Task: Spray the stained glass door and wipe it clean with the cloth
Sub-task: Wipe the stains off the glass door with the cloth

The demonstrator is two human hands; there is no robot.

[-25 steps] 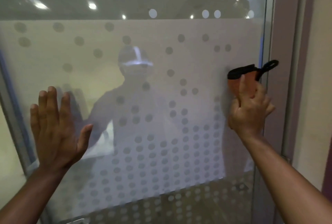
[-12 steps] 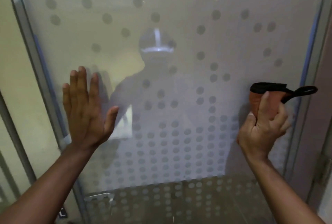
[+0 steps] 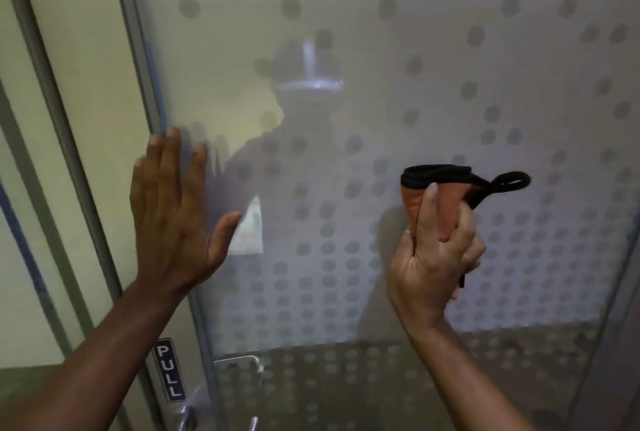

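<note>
Glass door [image 3: 433, 84]: frosted panel with rows of grey dots, sparse toward 12 o'clock and dense toward 6 o'clock; fills most of the view. A dim reflection of the person shows in it, centre toward 11 o'clock.

Door frame [image 3: 138, 60]: grey metal edge, running from 11 o'clock down to 7 o'clock along the panel's left side.

Left hand [image 3: 173, 219]: at 9 o'clock of the panel, fingers spread and straight, palm laid flat against the glass just beside the frame. It holds nothing.

Right hand [image 3: 436, 250]: at 4 o'clock of centre, fingers curled tight around the cloth.

Cloth [image 3: 446, 195]: orange, bunched, with black trim and a black loop [image 3: 509, 181] sticking out toward 3 o'clock. It stands up from the fist at the glass; whether it touches cannot be told.

Sign [image 3: 169, 375]: dark plate reading PULL, on the frame at 7 o'clock.

Door handle [image 3: 187, 418]: metal, partly cut off at 6 o'clock.
</note>
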